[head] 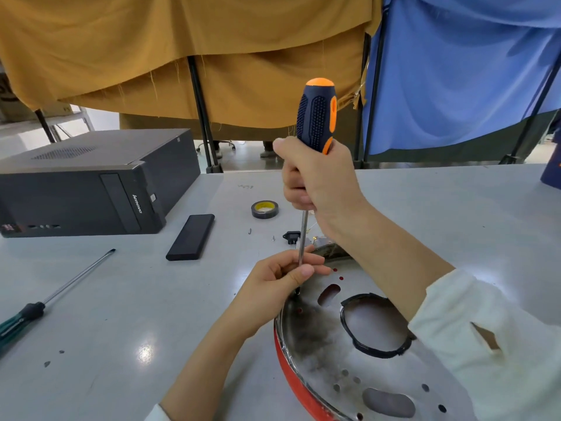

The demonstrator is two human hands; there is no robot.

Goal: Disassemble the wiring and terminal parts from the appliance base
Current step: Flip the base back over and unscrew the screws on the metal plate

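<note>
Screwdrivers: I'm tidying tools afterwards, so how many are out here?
2. The orange-handled screwdriver stands upright in the right hand over the appliance base; the green-handled screwdriver lies on the table, left.

screwdriver tip hidden behind left hand, appliance base cut off below

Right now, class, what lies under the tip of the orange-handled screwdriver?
The screwdriver shaft runs down to the metal appliance base near its rim. The left hand pinches the shaft low down, and its fingers cover the tip, so any screw or terminal there cannot be seen.
</note>
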